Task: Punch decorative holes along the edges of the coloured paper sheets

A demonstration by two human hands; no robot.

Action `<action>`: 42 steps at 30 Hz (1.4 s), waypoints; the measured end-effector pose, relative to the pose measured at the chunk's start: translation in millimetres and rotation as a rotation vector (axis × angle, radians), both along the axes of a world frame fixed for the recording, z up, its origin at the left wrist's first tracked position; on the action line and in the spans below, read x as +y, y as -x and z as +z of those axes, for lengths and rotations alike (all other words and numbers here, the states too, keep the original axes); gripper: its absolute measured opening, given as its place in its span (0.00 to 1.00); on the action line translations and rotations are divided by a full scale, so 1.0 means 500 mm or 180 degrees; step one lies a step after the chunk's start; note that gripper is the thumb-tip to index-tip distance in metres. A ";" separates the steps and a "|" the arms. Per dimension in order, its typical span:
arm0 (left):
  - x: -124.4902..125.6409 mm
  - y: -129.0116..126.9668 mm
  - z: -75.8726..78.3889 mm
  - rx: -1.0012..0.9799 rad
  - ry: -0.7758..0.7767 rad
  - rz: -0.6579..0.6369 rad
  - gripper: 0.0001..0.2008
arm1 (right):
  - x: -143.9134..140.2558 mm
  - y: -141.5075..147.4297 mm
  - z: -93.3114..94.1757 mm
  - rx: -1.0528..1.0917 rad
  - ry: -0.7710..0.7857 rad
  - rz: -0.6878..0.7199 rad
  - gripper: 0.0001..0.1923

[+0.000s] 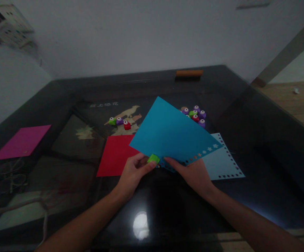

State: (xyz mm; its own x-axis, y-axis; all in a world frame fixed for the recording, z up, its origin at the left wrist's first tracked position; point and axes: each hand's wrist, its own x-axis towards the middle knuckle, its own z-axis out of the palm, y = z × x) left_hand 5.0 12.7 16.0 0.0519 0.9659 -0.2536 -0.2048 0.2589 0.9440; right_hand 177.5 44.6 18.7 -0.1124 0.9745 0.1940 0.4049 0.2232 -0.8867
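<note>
My left hand is closed around a small green paper punch, thumb on top, at the lower edge of a blue sheet of paper. That sheet is raised and turned cornerwise, with flower-shaped holes along its lower right edge. My right hand grips the same sheet near the punch, thumb on its face and the fingers hidden behind. Below the sheet lie a red sheet on the left and a pale blue sheet on the right, the latter with holes along two edges.
Several punches with eye-like knobs cluster behind the blue sheet; green, purple and red ones stand left of it. A pink sheet and glasses lie at far left, near a cable. A brown roll rests along the dark table's back.
</note>
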 end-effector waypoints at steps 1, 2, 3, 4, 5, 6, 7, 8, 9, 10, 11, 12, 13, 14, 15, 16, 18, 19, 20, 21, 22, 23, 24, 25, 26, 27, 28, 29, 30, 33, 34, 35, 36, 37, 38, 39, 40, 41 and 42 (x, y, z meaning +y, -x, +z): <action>0.000 0.000 0.001 -0.0011 -0.0010 0.0001 0.15 | 0.000 0.000 0.000 0.0005 -0.0013 -0.0001 0.24; 0.000 0.000 0.001 -0.0015 -0.0019 -0.0004 0.15 | 0.000 0.000 -0.001 0.0008 -0.0013 -0.0007 0.24; 0.000 0.000 0.001 -0.0008 -0.0025 -0.0011 0.15 | 0.000 0.000 -0.001 0.0007 -0.0007 -0.0018 0.24; 0.000 0.000 0.000 0.0009 -0.0029 -0.0018 0.15 | 0.001 0.000 -0.001 0.0004 0.0006 -0.0028 0.25; 0.000 0.000 0.000 0.0030 -0.0031 -0.0026 0.15 | 0.001 0.000 -0.001 0.0007 0.0017 -0.0037 0.25; -0.001 0.001 -0.001 0.0050 -0.0032 -0.0033 0.14 | 0.000 0.000 -0.001 0.0015 0.0025 -0.0042 0.26; -0.001 0.001 -0.001 0.0064 -0.0032 -0.0035 0.15 | 0.000 0.000 -0.001 0.0025 0.0025 -0.0041 0.26; -0.001 0.001 -0.002 0.0070 -0.0028 -0.0028 0.15 | 0.000 0.000 -0.001 0.0034 0.0023 -0.0040 0.26; -0.001 0.001 -0.002 0.0075 -0.0020 -0.0006 0.14 | 0.000 0.000 -0.001 0.0035 0.0027 -0.0049 0.26; -0.002 0.001 -0.003 0.0081 -0.0007 0.0012 0.14 | 0.000 0.000 -0.001 0.0025 0.0041 -0.0061 0.26; -0.002 0.001 -0.003 0.0088 0.0004 0.0025 0.14 | 0.000 0.000 -0.001 0.0013 0.0054 -0.0065 0.26; -0.002 0.001 -0.004 0.0094 0.0009 0.0033 0.13 | 0.000 0.000 -0.002 0.0003 0.0060 -0.0061 0.26; -0.001 0.001 -0.005 0.0096 0.0011 0.0029 0.12 | 0.000 -0.001 -0.003 0.0001 0.0052 -0.0042 0.26; -0.001 0.001 -0.006 0.0098 0.0010 0.0018 0.12 | 0.000 -0.001 -0.003 0.0008 0.0036 -0.0021 0.25; -0.001 0.001 -0.007 0.0104 0.0006 0.0007 0.12 | 0.001 -0.001 -0.004 0.0018 0.0016 -0.0005 0.25; 0.000 0.001 -0.007 0.0116 0.0004 0.0001 0.12 | 0.001 -0.001 -0.005 0.0026 0.0002 0.0004 0.25; 0.001 0.000 -0.007 0.0150 0.0002 0.0011 0.12 | 0.001 -0.001 -0.005 0.0032 0.0008 0.0001 0.26; 0.001 0.000 -0.007 0.0162 -0.0001 0.0024 0.12 | 0.002 0.000 -0.004 0.0032 0.0020 -0.0001 0.26; 0.001 -0.001 -0.005 0.0160 -0.0005 0.0038 0.12 | 0.002 0.000 -0.004 0.0033 0.0030 -0.0007 0.26; 0.001 -0.002 -0.004 0.0145 -0.0002 0.0041 0.13 | 0.001 0.000 -0.003 0.0029 0.0041 -0.0006 0.25; 0.001 -0.002 -0.003 0.0119 0.0004 0.0043 0.13 | 0.001 0.000 -0.002 0.0028 0.0051 -0.0005 0.25; 0.001 -0.003 -0.002 0.0090 0.0015 0.0047 0.13 | 0.001 0.000 -0.001 0.0030 0.0060 -0.0002 0.25; 0.001 -0.003 -0.002 0.0062 0.0034 0.0043 0.13 | 0.002 0.000 -0.001 0.0038 0.0064 0.0003 0.24; 0.001 -0.003 -0.002 0.0044 0.0063 0.0030 0.14 | 0.002 0.000 -0.001 0.0048 0.0070 0.0015 0.24; 0.001 -0.003 -0.003 0.0044 0.0095 0.0021 0.14 | 0.002 -0.001 -0.002 0.0061 0.0074 0.0018 0.24; 0.002 -0.003 -0.004 0.0058 0.0130 0.0003 0.14 | 0.003 -0.001 -0.003 0.0069 0.0077 0.0014 0.23; 0.002 -0.002 -0.006 0.0080 0.0157 -0.0019 0.14 | 0.004 -0.001 -0.004 0.0072 0.0082 0.0003 0.23; 0.002 -0.002 -0.007 0.0099 0.0172 -0.0046 0.14 | 0.005 -0.002 -0.005 0.0066 0.0090 -0.0012 0.24; 0.003 -0.001 -0.008 0.0104 0.0172 -0.0064 0.15 | 0.005 -0.002 -0.006 0.0056 0.0096 -0.0030 0.24; 0.003 -0.001 -0.008 0.0059 0.0142 -0.0083 0.17 | 0.006 -0.002 -0.008 0.0043 0.0074 -0.0070 0.24; 0.004 -0.001 -0.008 0.0048 0.0136 -0.0077 0.17 | 0.006 -0.001 -0.009 0.0048 0.0072 -0.0076 0.24; 0.004 -0.001 -0.008 0.0054 0.0134 -0.0077 0.18 | 0.006 -0.001 -0.009 0.0055 0.0087 -0.0077 0.25; 0.004 -0.001 -0.007 0.0073 0.0135 -0.0074 0.17 | 0.006 -0.001 -0.009 0.0057 0.0120 -0.0080 0.25; 0.004 0.000 -0.007 0.0096 0.0139 -0.0068 0.17 | 0.005 -0.001 -0.009 0.0053 0.0163 -0.0091 0.26; 0.004 0.000 -0.008 0.0122 0.0145 -0.0055 0.17 | 0.005 -0.001 -0.009 0.0041 0.0206 -0.0108 0.26; 0.004 0.000 -0.008 0.0150 0.0156 -0.0046 0.16 | 0.005 -0.001 -0.009 0.0030 0.0235 -0.0119 0.26; 0.004 0.000 -0.008 0.0172 0.0164 -0.0036 0.16 | 0.005 -0.002 -0.009 0.0024 0.0248 -0.0118 0.26; 0.004 0.000 -0.008 0.0185 0.0169 -0.0029 0.16 | 0.005 -0.002 -0.008 0.0029 0.0248 -0.0109 0.26; 0.005 0.000 -0.007 0.0195 0.0164 -0.0026 0.16 | 0.006 -0.002 -0.007 0.0041 0.0238 -0.0092 0.26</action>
State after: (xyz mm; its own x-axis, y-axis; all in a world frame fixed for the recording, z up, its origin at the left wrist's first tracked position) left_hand 5.1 15.1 12.7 0.0427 0.9511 -0.3058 -0.1447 0.3087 0.9401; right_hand 178.7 47.4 15.0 -0.0818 0.9892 0.1218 0.3988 0.1445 -0.9056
